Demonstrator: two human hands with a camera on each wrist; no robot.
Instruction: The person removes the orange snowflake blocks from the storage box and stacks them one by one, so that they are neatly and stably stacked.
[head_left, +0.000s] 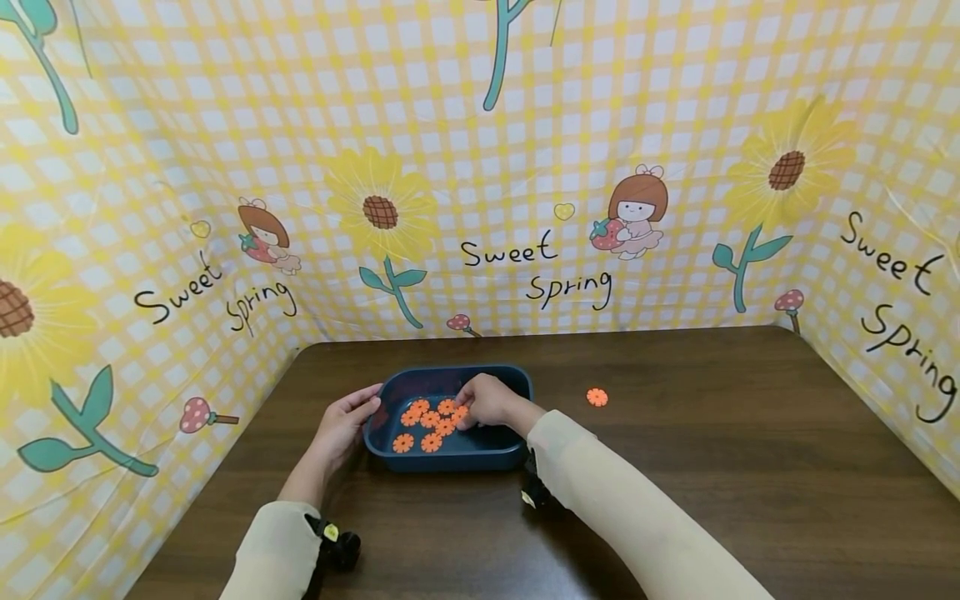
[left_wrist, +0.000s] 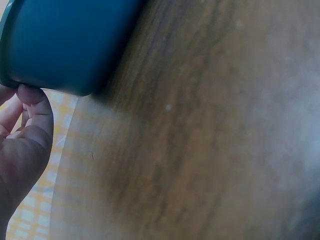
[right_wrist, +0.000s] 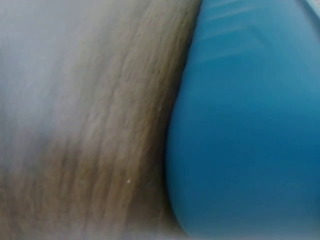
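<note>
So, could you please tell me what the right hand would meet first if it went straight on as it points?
The right hand would probably meet the orange flower-shaped pieces in the blue tray first, though depth is unclear.

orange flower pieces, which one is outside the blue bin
The lone orange flower piece lying flat on the brown table, to the right of the blue bin; all the others in view are inside the bin.

Head view's bright, sharp; we get shadow on the table [head_left: 750, 467] under the sleeve [head_left: 637, 508] behind the right hand [head_left: 491, 402]. Wrist views dimmer, blurry: glare well away from the left hand [left_wrist: 25, 152], tub [right_wrist: 245, 130] wall soft.
</note>
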